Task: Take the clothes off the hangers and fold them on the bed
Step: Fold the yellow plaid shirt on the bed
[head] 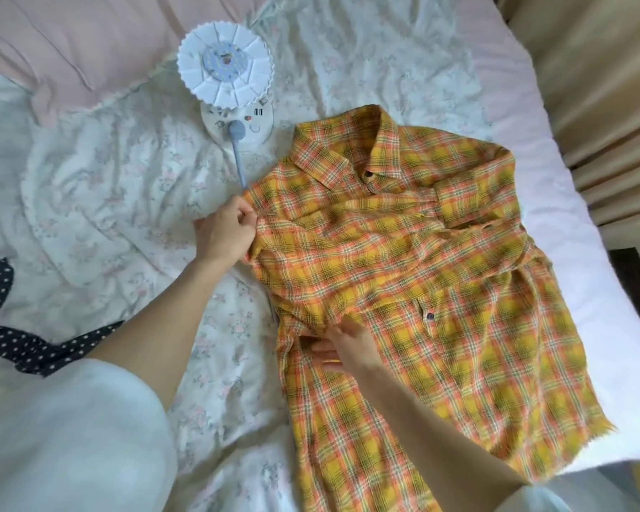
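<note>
On bed (555, 201), beside plaid shirt (440, 290): white desk lamp (225, 73) lying just past shirt's left shoulder, blue neck running toward shoulder seam. Pink pillow (71, 42) beyond lamp. Dark polka-dot garment (1, 290) well left of shirt. Curtain (606, 86) past shirt's far side. Shirt flat, front up, collar pointing away from person, long axis running collar to frayed hem near person. Left hand (226, 234) fingers curled, pinching shoulder edge. Right hand (348, 349) fingers pinching fabric fold at shirt's left side, mid-length.
</note>
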`<state>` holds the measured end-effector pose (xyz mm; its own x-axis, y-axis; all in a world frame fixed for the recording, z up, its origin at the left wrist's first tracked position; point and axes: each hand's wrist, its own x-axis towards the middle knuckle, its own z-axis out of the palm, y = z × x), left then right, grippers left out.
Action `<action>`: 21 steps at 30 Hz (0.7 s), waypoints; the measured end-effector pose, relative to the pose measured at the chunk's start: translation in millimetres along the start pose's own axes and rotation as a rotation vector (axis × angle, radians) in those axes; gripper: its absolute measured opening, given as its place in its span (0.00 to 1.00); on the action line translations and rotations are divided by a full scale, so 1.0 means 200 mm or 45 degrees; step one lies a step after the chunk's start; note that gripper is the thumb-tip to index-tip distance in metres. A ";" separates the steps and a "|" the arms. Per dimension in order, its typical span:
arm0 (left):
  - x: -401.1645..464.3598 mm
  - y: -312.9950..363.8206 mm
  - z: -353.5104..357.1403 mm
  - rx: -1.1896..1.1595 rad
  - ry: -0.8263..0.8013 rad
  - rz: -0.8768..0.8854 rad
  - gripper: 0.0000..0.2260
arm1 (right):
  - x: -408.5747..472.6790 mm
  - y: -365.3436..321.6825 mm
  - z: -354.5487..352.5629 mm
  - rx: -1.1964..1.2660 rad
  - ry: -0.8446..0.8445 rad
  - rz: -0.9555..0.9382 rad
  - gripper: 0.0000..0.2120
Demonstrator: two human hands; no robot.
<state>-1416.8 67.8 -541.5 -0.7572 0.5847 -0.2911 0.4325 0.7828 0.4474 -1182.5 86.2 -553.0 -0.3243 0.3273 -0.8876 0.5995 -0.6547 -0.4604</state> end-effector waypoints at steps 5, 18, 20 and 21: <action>0.00 -0.01 0.00 0.256 -0.214 0.088 0.22 | 0.03 -0.04 -0.01 0.578 -0.011 0.089 0.09; 0.02 0.01 0.02 0.500 -0.031 0.386 0.17 | -0.02 0.01 -0.07 0.293 0.145 -0.119 0.06; 0.02 0.04 0.05 0.506 -0.062 0.374 0.18 | -0.01 -0.02 -0.13 0.304 0.279 -0.164 0.08; 0.01 0.07 0.07 0.511 -0.072 0.368 0.19 | 0.00 -0.04 -0.17 0.341 0.370 -0.177 0.08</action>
<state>-1406.8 82.7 -547.4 -0.5555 0.7920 -0.2533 0.7836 0.6005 0.1593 -1163.0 115.1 -550.4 -0.1461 0.5787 -0.8023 0.3408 -0.7320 -0.5900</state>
